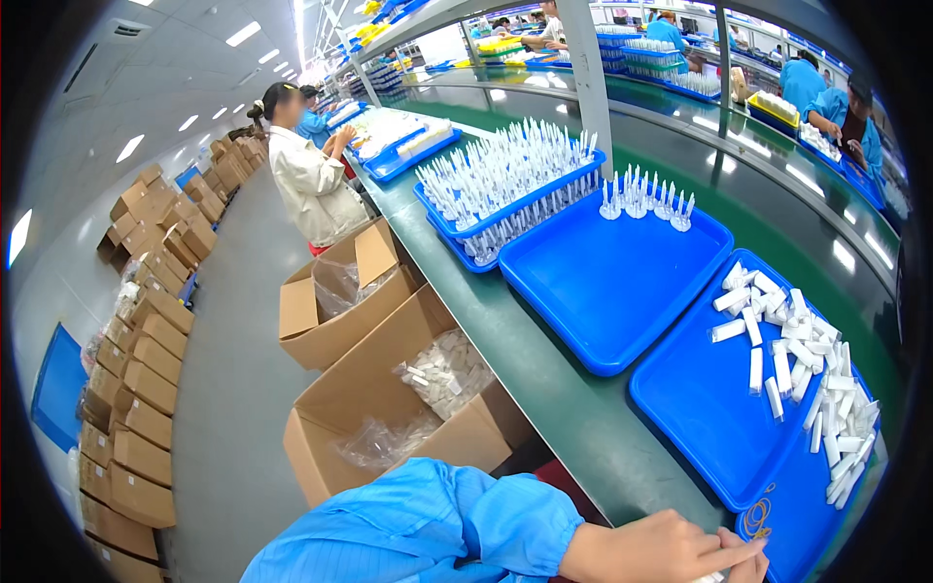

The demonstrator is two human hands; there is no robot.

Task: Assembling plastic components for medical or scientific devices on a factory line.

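Note:
At the lower edge my left hand (646, 552), in a blue sleeve, is closed, fingertips meeting those of my right hand (746, 561). The right hand is only partly in view, its fingers bent. A small white piece (711, 578) shows under the left hand; what the fingers grip is mostly hidden. Close beside the fingertips lie yellowish rubber bands (756, 520) on a blue tray (792, 549). An adjoining blue tray (680, 413) and its neighbour carry a scattered heap of small white wrapped pieces (807, 355).
Farther along the green bench, a blue tray (603, 282) holds several clear pointed pieces (646, 197). Behind it stands a blue basket (525, 216) full of them. Open cartons (340, 418) with bagged pieces stand left of the bench. A co-worker (309, 180) stands beyond; stacked boxes (146, 389) line the wall.

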